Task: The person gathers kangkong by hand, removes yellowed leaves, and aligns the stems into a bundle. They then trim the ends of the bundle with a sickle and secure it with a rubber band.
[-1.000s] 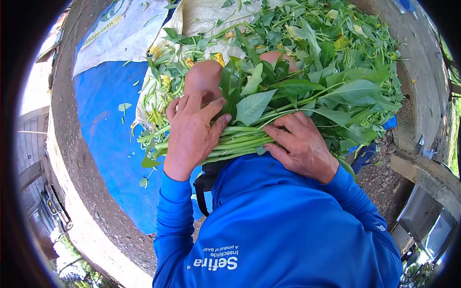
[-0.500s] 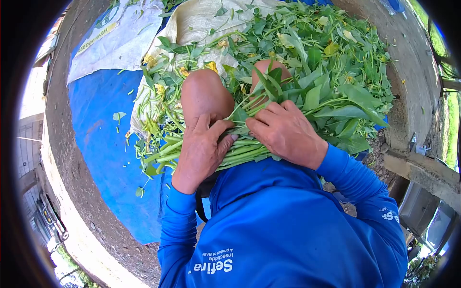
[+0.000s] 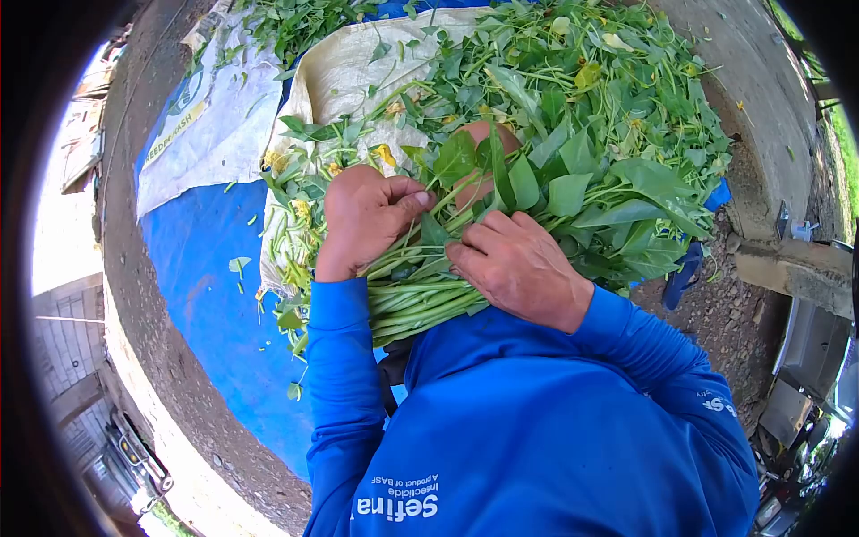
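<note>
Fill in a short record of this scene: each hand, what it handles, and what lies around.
Left hand: fisted around stems of the bundle of greens
Right hand: laid over the same bundle, fingers bent; grip unclear
Around: loose leaf pile, white sack, blue tarp
Clothing: blue long sleeves

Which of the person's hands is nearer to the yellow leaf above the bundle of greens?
Left. The left hand, closed on the bundle of greens, is just next to the yellow leaf. The right hand lies on the same bundle, farther away to the right.
</note>
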A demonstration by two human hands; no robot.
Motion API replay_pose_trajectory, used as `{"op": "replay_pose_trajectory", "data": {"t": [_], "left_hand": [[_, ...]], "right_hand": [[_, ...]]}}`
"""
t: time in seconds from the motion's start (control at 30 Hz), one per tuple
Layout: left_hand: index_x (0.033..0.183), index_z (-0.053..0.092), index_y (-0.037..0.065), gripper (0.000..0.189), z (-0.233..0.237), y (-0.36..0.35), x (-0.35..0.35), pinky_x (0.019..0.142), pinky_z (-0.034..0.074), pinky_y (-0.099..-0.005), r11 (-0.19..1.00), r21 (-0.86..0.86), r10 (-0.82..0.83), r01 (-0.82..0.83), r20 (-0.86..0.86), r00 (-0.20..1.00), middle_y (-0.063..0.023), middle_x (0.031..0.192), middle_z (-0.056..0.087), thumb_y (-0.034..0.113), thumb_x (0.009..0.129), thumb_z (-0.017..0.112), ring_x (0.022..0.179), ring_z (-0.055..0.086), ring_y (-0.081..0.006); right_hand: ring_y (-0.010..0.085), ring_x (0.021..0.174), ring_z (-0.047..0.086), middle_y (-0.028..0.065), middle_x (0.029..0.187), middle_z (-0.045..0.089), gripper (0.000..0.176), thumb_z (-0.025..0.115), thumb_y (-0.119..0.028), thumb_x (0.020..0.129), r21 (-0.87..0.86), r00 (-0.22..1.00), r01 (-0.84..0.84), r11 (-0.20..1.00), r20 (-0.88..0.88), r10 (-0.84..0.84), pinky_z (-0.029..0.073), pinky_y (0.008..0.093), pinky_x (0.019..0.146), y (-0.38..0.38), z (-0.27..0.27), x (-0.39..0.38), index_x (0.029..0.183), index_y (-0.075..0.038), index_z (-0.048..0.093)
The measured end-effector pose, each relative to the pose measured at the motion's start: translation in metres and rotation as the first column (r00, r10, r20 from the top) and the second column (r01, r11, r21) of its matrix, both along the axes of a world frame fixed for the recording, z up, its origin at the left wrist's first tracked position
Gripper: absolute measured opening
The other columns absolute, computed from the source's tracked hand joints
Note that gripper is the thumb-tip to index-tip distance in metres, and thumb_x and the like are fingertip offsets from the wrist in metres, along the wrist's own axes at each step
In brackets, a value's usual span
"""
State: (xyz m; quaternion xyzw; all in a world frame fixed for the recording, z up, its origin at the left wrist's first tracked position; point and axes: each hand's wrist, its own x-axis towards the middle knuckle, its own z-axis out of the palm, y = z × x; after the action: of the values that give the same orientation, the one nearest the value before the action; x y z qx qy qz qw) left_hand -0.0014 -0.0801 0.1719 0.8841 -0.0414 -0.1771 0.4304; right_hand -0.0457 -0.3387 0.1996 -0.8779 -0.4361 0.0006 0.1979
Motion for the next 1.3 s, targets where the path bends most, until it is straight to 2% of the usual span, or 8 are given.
{"op": "replay_pose_trajectory", "data": {"t": [0.3,0.47,0.57,0.8,0.9,1.0,1.1,1.3], "left_hand": [[0.119,0.071,0.001,0.022,-0.017,0.018,-0.015,0.094,0.060,-0.0363,0.761,-0.582,0.082,-0.287,-0.352,0.932,-0.0107,0.120,0.078,0.021,0.110,0.069,0.107,0.073,-0.0194],[0.125,0.073,0.000,0.041,-0.024,-0.012,-0.001,0.075,0.057,-0.0384,0.991,-0.074,-0.109,0.113,0.058,0.992,-0.0145,0.098,0.076,0.037,0.111,0.066,0.082,0.072,-0.0236],[0.128,0.076,0.010,0.066,0.061,-0.049,0.014,0.063,0.054,-0.0438,0.765,0.641,0.052,0.054,-0.145,0.988,-0.0138,0.077,0.071,0.068,0.098,0.072,0.062,0.064,-0.0332],[0.148,0.063,0.000,0.085,-0.016,-0.030,0.007,0.101,0.056,-0.0334,0.909,-0.162,-0.414,0.383,-0.453,0.789,-0.0111,0.125,0.077,0.064,0.095,0.081,0.113,0.071,-0.0203],[0.145,0.066,-0.001,0.082,-0.011,-0.032,-0.005,0.100,0.057,-0.0345,0.884,-0.467,-0.347,0.021,-0.625,0.700,-0.0134,0.125,0.077,0.066,0.098,0.075,0.111,0.073,-0.0213],[0.142,0.068,-0.002,0.078,0.004,-0.033,0.003,0.098,0.057,-0.0352,0.958,-0.156,-0.287,0.242,-0.565,0.773,-0.0143,0.122,0.078,0.066,0.103,0.068,0.108,0.073,-0.0213],[0.136,0.071,-0.002,0.078,-0.029,-0.031,-0.005,0.096,0.056,-0.0353,0.906,-0.409,-0.338,0.108,-0.547,0.766,-0.0140,0.117,0.078,0.069,0.105,0.062,0.108,0.072,-0.0206],[0.133,0.073,-0.002,0.079,-0.009,-0.041,-0.001,0.095,0.056,-0.0370,0.946,-0.249,-0.311,0.206,-0.533,0.787,-0.0139,0.114,0.079,0.070,0.106,0.059,0.103,0.073,-0.0239]], "right_hand": [[0.0219,0.099,0.062,0.0010,0.098,0.066,0.023,0.073,-0.020,0.090,0.069,1.000,0.002,0.998,0.008,-0.002,0.049,0.0383,0.079,-0.002,-0.005,0.001,0.111,-0.011,0.076],[0.0242,0.098,0.064,0.0031,0.094,0.066,0.010,0.070,-0.019,0.092,0.095,1.000,0.016,0.995,-0.014,-0.014,0.051,0.0403,0.080,-0.001,-0.007,0.003,0.097,-0.011,0.073],[0.0276,0.090,0.065,0.0050,0.086,0.066,0.013,0.076,-0.023,0.092,0.208,0.993,0.023,0.978,-0.122,0.003,0.052,0.0448,0.077,-0.001,-0.010,0.012,0.089,-0.011,0.071],[0.0299,0.100,0.076,0.0159,0.105,0.079,0.032,0.078,-0.024,0.094,0.281,0.719,0.213,0.936,-0.693,0.044,0.058,0.0417,0.083,-0.006,-0.042,0.073,0.115,0.000,0.079],[0.0182,0.097,0.075,0.0121,0.108,0.079,0.035,0.082,-0.027,0.096,0.555,0.763,0.447,0.701,-0.645,0.024,0.057,0.0391,0.086,-0.015,0.003,0.074,0.120,-0.001,0.078],[0.0249,0.105,0.073,0.0136,0.119,0.076,0.044,0.084,-0.027,0.093,0.271,0.687,0.148,0.951,-0.720,0.098,0.056,0.0414,0.092,-0.036,0.049,0.054,0.126,0.000,0.075],[0.0308,0.115,0.067,0.0133,0.126,0.071,0.053,0.083,-0.022,0.088,-0.056,0.978,-0.111,0.992,-0.186,0.099,0.053,0.0423,0.097,-0.039,0.048,0.018,0.133,0.000,0.070],[0.0337,0.112,0.061,0.0140,0.120,0.066,0.065,0.080,-0.016,0.079,-0.224,0.952,-0.020,0.974,-0.301,-0.049,0.051,0.0467,0.095,-0.037,0.046,-0.015,0.140,0.001,0.065]]}}
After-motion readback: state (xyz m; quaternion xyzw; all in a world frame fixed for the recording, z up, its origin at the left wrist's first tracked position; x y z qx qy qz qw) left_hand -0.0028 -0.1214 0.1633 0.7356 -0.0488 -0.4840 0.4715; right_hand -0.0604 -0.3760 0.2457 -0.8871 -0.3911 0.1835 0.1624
